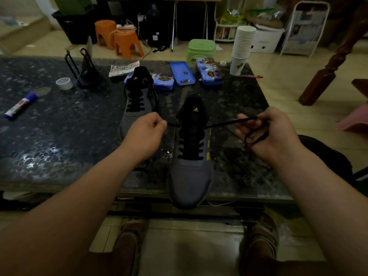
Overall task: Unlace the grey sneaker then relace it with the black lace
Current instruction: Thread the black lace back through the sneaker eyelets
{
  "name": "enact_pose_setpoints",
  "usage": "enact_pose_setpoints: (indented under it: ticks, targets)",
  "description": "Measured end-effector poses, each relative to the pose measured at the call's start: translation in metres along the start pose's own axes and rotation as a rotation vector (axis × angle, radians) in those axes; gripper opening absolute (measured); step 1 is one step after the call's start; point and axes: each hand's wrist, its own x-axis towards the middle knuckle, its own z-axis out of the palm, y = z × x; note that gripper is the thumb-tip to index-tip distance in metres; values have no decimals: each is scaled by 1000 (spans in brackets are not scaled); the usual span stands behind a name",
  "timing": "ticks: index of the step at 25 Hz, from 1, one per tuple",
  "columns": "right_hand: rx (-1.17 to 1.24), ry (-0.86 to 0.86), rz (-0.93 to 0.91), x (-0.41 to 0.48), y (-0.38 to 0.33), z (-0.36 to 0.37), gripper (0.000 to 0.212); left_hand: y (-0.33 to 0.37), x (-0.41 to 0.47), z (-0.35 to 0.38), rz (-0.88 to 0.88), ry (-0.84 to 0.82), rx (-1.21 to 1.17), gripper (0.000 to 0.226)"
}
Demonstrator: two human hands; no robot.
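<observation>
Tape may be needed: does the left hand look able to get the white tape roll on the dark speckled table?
Likely not yet: the left hand pinches an end of the black lace, though nothing stands between it and the white tape roll.

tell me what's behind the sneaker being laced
Behind the grey sneaker lie three blue tins on the table; a second sneaker stands back-left. Its toe is hidden by the left hand pinching the black lace.

Paper cups [244, 42], tape roll [64, 83], marker [21, 105].
</observation>
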Motion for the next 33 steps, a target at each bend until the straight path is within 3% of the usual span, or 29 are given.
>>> enact_pose_setpoints:
  ticks: [2, 5, 15, 16, 19, 21, 24, 29, 33]
  targets:
    - [239, 42, 21, -2, -7, -5, 30, -1, 0, -1, -7, 10, 21, 25]
    - [360, 78, 10, -1, -11, -8, 27, -2, 0, 0, -10, 47, 56, 25]
    - [175, 25, -38, 5, -11, -9, 27, 3, -5, 1, 134, 329, -18, 15]
    - [116, 19, -43, 5, -9, -9, 25, 3, -7, 1, 216, 323, 36, 9]
    - [13, 9, -41, 3, -3, -4, 21, 4, -14, 5, 517, 114, 259, 30]
    - [26, -11, -48, 2, -3, -1, 20, 7, -16, 9, 583, 44, 376, 29]
    - [9, -113, -86, -1, -5, 0, 9, 11, -13, 13, 583, 98, 382, 17]
    - [-43, -296, -187, -1, -11, 3, 39, 12, -9, 18, 502, 68, 198, 15]
    - [68, -273, -275, 2, -32, 1, 33, 14, -7, 18, 467, 61, 161, 13]
